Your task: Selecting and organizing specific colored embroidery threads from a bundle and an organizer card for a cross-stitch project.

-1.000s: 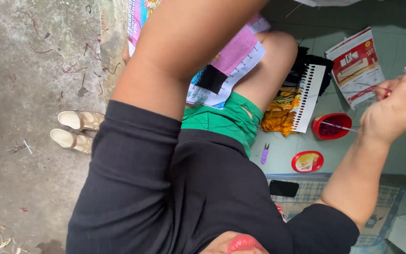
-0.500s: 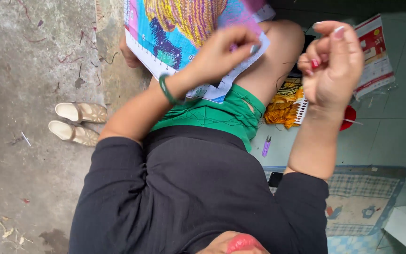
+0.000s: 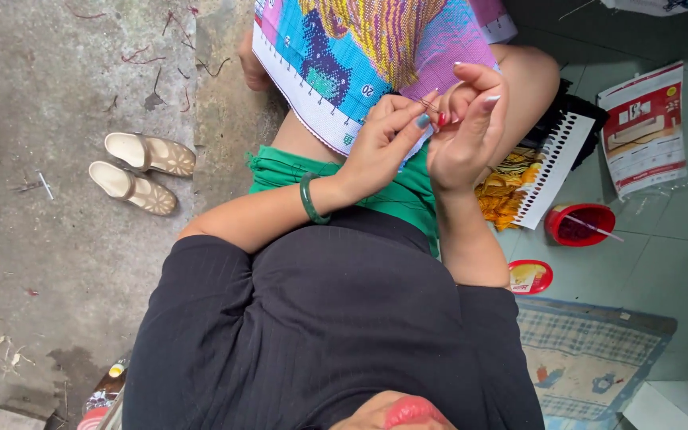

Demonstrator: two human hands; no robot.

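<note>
Both arms are bent and come up in front of the body. The left hand point(image 3: 380, 147) and the right hand point(image 3: 463, 131) meet close together, fingertips touching. The left hand's thumb and first finger are pinched shut in a tight grip. The right hand is curled, its fingers bent in towards the left hand, with painted nails showing.
</note>
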